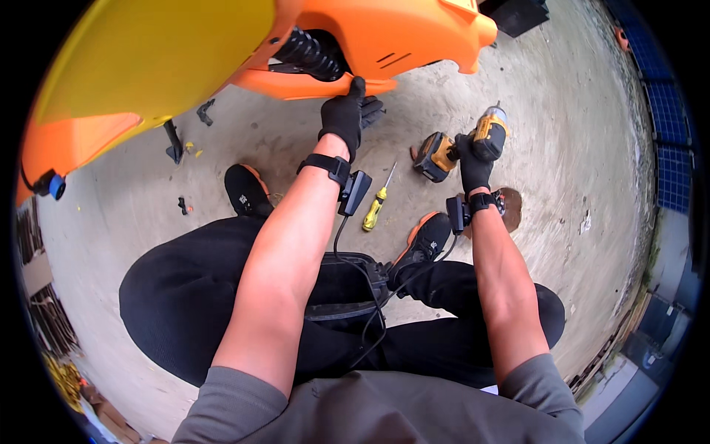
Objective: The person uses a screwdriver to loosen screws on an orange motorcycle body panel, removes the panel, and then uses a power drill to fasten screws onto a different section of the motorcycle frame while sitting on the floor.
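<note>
Cordless drill in right hand; left hand grips orange panel.

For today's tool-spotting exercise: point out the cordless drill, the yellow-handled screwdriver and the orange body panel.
cordless drill [473, 142], head view, on its yellow and black body.
yellow-handled screwdriver [373, 213], head view, on the handle.
orange body panel [384, 33], head view, on its broad face.

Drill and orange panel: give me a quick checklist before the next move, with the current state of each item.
1. Right hand grips drill: ok.
2. Left hand holds orange panel edge: ok.
3. Drill bit fitted: cannot tell, tip blurred.
4. Drill at the panel: not ok, it is off to the right, above the floor.
5. Screwdriver handy: ok, on the floor between the hands.
6. Fastener location on panel: cannot tell.
</note>
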A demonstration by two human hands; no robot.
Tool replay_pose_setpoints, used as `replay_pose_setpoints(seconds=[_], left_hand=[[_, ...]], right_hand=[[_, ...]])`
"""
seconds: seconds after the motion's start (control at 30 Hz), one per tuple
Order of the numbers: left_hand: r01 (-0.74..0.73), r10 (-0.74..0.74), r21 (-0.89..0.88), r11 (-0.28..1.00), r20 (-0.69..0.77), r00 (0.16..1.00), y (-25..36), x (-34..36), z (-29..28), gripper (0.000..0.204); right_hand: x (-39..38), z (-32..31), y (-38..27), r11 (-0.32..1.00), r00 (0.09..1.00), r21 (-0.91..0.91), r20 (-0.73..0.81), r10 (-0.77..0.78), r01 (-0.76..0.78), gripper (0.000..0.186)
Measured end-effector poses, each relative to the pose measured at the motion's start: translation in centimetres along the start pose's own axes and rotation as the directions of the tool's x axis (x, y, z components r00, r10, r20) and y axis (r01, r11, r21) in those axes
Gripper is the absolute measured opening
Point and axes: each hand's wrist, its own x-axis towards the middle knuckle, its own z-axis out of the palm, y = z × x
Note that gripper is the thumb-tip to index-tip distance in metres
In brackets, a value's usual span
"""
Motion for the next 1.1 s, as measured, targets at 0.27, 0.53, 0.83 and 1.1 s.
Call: replay_pose_setpoints(seconds=[0.27,0.53,0.83,1.1], left_hand=[[-0.036,0.039,-0.197,0.98,0.013,0.999,-1.9,1.0,1.4,0.06],[-0.09,0.1,-0.335,0.938,0.013,0.995,-3.5,2.1,2.0,0.07],[-0.244,0.311,0.373,0.895,-0.129,0.942,-0.9,-1.0,1.0,0.038],[-0.436,0.451,0.572,0.695,0.125,0.883,4.1,-4.1,5.2,0.026]], right_hand=[[0.2,2.1,6.9,0.99,0.989,-0.033,0.073,-0.132,0.135,0.052],[-1.9,1.7,5.6,0.987,0.987,-0.025,0.007,-0.161,0.161,0.046],[-2.1,2.5,8.8,0.991,0.996,0.098,0.023,-0.092,0.089,0.048],[-2.5,2.1,8.3,0.999,0.997,-0.032,0.076,0.014,-0.012,0.039]])
